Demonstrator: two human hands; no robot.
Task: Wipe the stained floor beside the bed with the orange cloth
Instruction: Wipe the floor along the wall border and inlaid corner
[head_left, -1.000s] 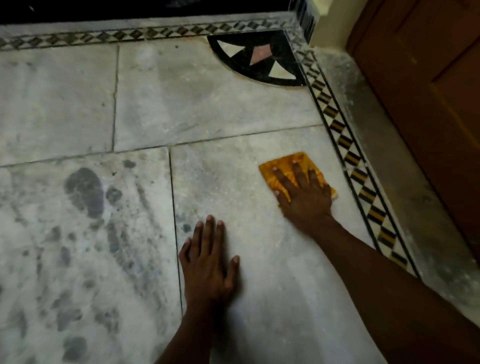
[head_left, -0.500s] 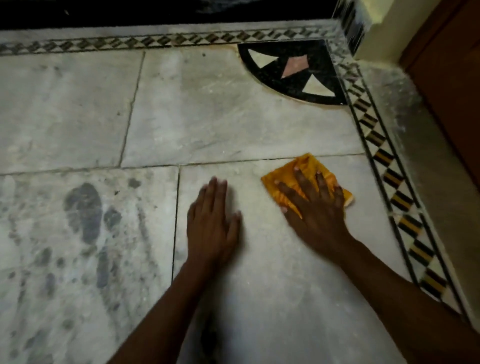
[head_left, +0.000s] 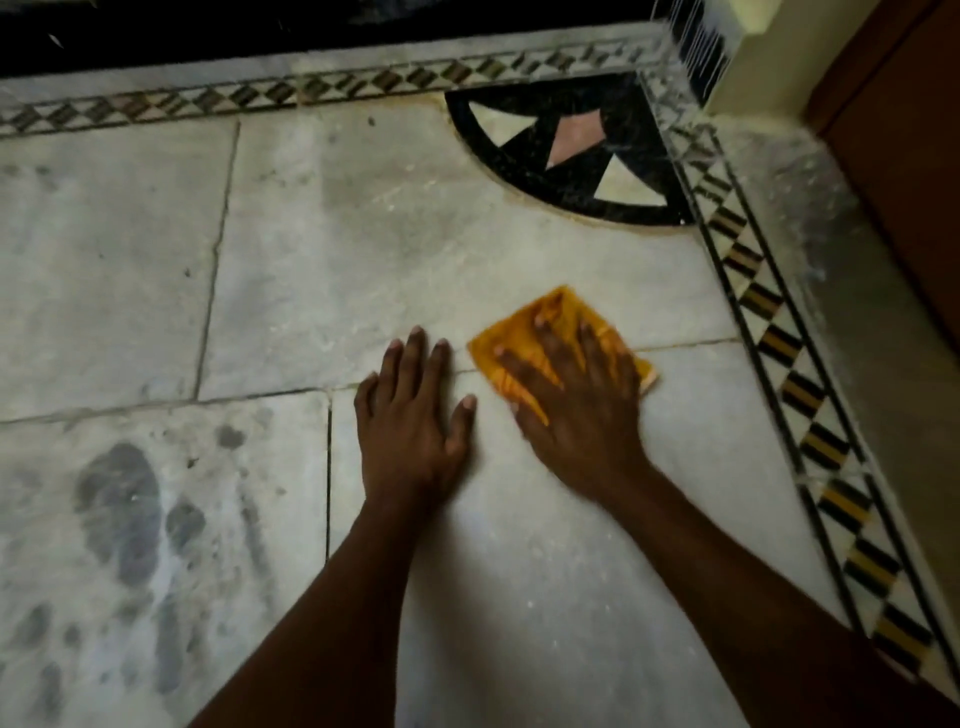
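The pale marble floor (head_left: 322, 249) fills almost the whole view, cut by thin dark joints into large slabs. Dark grey smudges and streaks, the stains (head_left: 122, 514), mottle the slab at about 8 o'clock, well apart from both hands. A patterned border strip (head_left: 779, 343) of black, yellow and white diamonds runs from 1 o'clock down to 4 o'clock, and a like strip crosses the top edge. In the corner at 1 o'clock sits a black quarter-circle inlay (head_left: 566, 156) with white and pink triangles. A brown wooden panel (head_left: 904, 171) stands at 2 o'clock beyond the border.

Two bare forearms reach in from 6 o'clock. The right hand (head_left: 576, 405) lies palm down just right of centre, its fingers (head_left: 540, 338) spread nearly straight and pressing flat on the orange cloth (head_left: 519, 338), not curled round it. The cloth lies flat on the floor across a slab joint, partly hidden under that hand. The left hand (head_left: 413, 421) rests flat on bare marble just beside the cloth at its 9 o'clock, fingers straight and close together, holding nothing.
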